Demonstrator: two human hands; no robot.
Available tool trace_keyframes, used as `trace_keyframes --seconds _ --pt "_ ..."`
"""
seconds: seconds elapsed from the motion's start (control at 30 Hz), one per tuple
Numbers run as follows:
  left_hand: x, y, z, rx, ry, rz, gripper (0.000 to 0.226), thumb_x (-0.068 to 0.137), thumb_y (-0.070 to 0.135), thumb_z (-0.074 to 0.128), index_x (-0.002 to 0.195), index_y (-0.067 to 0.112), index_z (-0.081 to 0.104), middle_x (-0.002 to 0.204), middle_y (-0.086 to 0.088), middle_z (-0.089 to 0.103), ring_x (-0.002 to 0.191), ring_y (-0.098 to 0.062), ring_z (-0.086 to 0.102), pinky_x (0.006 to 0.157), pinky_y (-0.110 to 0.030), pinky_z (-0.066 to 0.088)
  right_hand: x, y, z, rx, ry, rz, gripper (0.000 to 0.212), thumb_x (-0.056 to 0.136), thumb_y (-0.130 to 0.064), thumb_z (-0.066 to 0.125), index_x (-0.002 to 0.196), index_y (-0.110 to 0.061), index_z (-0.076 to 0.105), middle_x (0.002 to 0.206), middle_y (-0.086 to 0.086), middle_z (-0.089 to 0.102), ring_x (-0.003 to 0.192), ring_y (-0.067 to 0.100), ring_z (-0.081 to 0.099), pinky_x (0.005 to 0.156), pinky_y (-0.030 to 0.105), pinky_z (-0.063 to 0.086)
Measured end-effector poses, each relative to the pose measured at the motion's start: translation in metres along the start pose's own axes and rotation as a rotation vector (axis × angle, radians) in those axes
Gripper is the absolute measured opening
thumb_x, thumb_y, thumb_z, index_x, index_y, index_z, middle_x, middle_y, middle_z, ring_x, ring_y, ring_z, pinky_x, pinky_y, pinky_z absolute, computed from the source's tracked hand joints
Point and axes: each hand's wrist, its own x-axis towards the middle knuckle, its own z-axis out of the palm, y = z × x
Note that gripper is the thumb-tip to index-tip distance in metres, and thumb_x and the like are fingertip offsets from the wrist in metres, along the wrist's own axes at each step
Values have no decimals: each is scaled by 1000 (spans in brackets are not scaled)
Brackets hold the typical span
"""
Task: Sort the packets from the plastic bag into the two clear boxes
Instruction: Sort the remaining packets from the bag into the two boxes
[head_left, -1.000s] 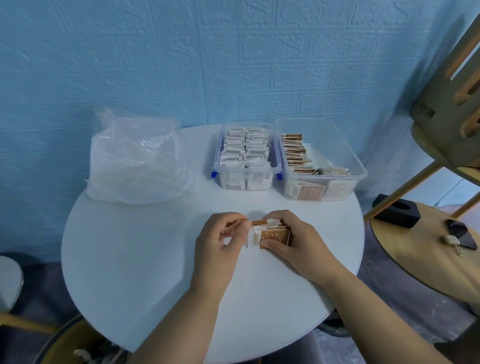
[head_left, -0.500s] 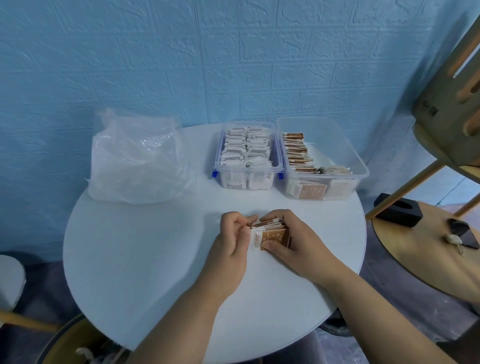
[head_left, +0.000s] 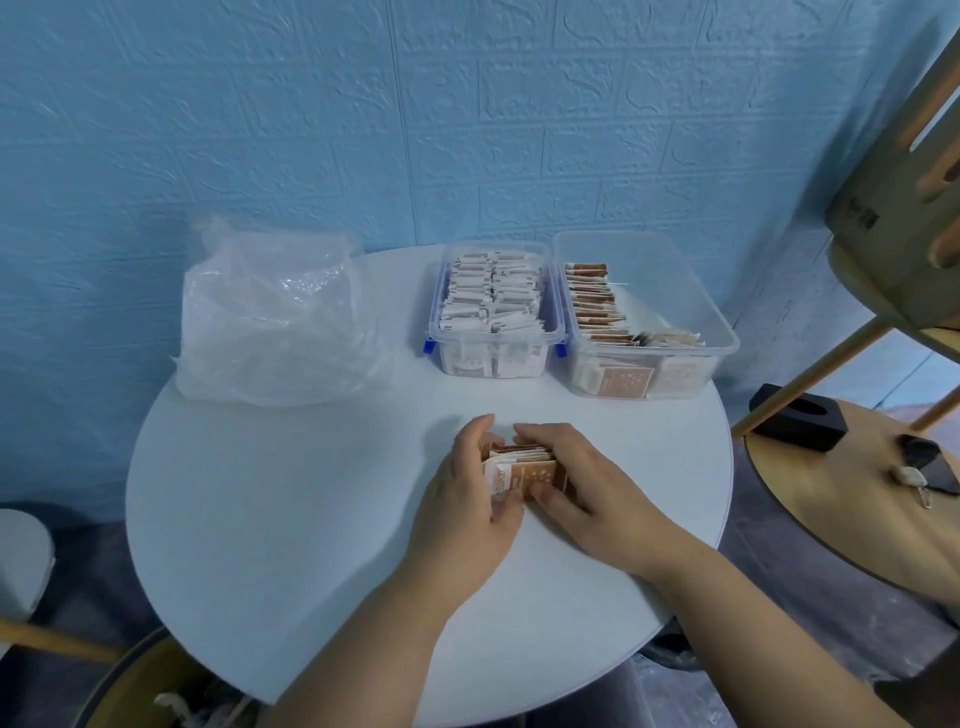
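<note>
A small stack of brown and white packets (head_left: 524, 470) stands on edge on the round white table (head_left: 291, 509), squeezed between both hands. My left hand (head_left: 467, 499) grips its left end, thumb at the front. My right hand (head_left: 587, 483) curls over its top and right end. At the back stand two clear boxes: the left box (head_left: 493, 358) is packed with white packets, the right box (head_left: 691, 312) holds a row of brown packets along its left side. The crumpled clear plastic bag (head_left: 275, 317) lies at the back left.
A blue brick-pattern wall runs right behind the table. A wooden side table (head_left: 852, 509) on the right carries a black box (head_left: 800, 423) and keys (head_left: 914, 480). A wooden chair (head_left: 904, 223) stands at the upper right. Another seat edge (head_left: 21, 561) shows at the left.
My left hand has moved right and closed against the left end of the stack. The stack is now pressed tighter between both hands.
</note>
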Motion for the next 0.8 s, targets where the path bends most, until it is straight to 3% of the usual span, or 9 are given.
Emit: trace_keyframes --seconds 0.1,0.2,0.27,0.37,0.47,0.57,0.67,0.8 --pt "2 2 1 52 7 -55 72 86 20 59 144 21 18 138 2 44 123 -20 46 101 -38 38 -1 1 2 18 7 51 52 85 -21 50 132 -30 30 122 -7 51 105 -1 50 88 14 42" --pt "3 10 0 226 -86 -42 71 93 24 46 148 20 1 151 4 26 138 -18 22 114 -32 15 0 0 1 -15 -26 71 51 84 -23 49 132 -24 32 119 -8 52 98 -3 49 83 13 41" --pt "2 13 -1 252 -117 -29 70 95 22 42 147 20 -4 152 6 22 139 -14 16 114 -26 6 1 -2 -1 12 -54 78 45 85 -23 51 127 -29 34 115 -12 52 97 -4 49 83 12 40" --pt "2 8 -1 134 -63 -16 59 94 18 47 145 22 17 142 2 37 131 -17 32 110 -28 23 2 -3 -6 31 -66 108 38 90 -15 54 122 -28 37 113 -7 54 95 2 52 84 20 43" --pt "2 9 -1 6 -30 -37 40 92 17 53 128 25 40 121 2 54 111 -14 51 95 -29 41 3 -4 -13 101 -59 179 39 90 -9 56 112 -36 38 101 -11 58 89 0 54 81 17 45" --pt "10 23 -4 -124 -49 -36 29 92 20 55 119 25 45 113 8 60 104 -8 57 90 -27 45 4 -7 -31 474 35 323 41 84 -3 64 110 -29 46 92 -3 64 85 10 60 83 29 51" --pt "27 48 -5 -205 -76 20 28 91 22 56 114 31 44 114 14 59 106 -2 56 92 -25 46 3 -8 -56 799 132 337 39 74 -8 68 111 -6 54 98 11 70 91 23 65 81 28 53" --pt "57 83 4 -308 -65 109 27 89 20 59 108 34 46 111 16 61 102 0 59 91 -25 48 10 -7 -91 803 200 268 47 80 -21 70 119 0 54 117 17 64 110 29 60 94 35 50"
